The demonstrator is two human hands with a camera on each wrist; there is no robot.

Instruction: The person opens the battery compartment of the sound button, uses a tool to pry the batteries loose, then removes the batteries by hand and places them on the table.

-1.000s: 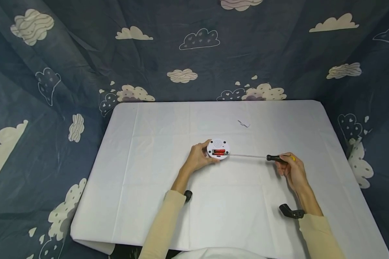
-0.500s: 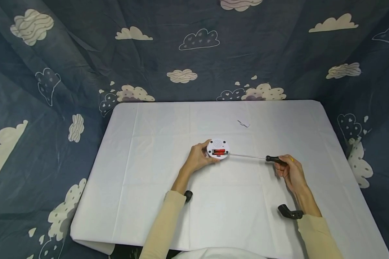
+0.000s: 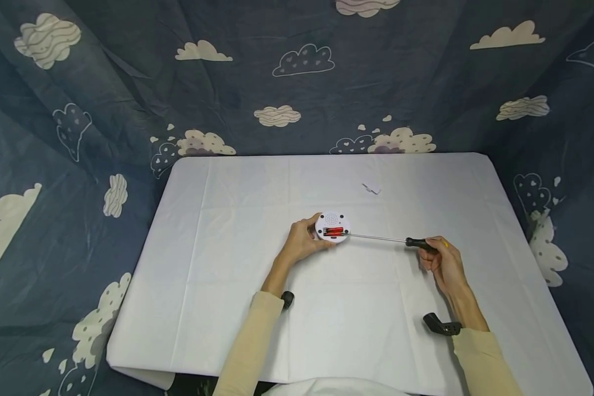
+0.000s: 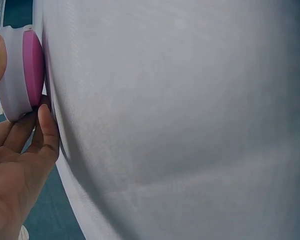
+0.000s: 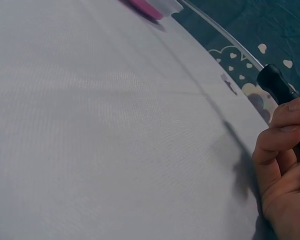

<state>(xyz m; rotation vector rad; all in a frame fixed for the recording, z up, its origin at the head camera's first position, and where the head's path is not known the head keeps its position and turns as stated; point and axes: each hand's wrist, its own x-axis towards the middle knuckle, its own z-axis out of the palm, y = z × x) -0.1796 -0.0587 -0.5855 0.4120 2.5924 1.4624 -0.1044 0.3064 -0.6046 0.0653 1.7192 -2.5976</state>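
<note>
My left hand (image 3: 303,239) grips the left side of a round white device (image 3: 333,219), thumb on the near edge and fingers round the far edge. In the left wrist view the device (image 4: 13,70) shows a white body with a pink face turned toward the tabletop. Its perforated back points up, and red batteries (image 3: 334,231) lie in an uncovered compartment. At right, my right hand (image 3: 445,261) holds a long screwdriver (image 3: 417,242) by its black handle. The thin metal shaft reaches left, its tip overlapping the compartment's right end in the head view.
A small white piece with dark bits (image 3: 371,189) lies toward the back of the white-covered table (image 3: 237,242). Behind and at the sides hangs a dark blue cloth (image 3: 307,93) with a cloud print. Black wrist cameras sit on both forearms, the right one (image 3: 441,324) standing out near the tabletop.
My right hand and the screwdriver have shifted very slightly left, the thumb lying a little differently on the handle. The left hand and the device stay in place.
</note>
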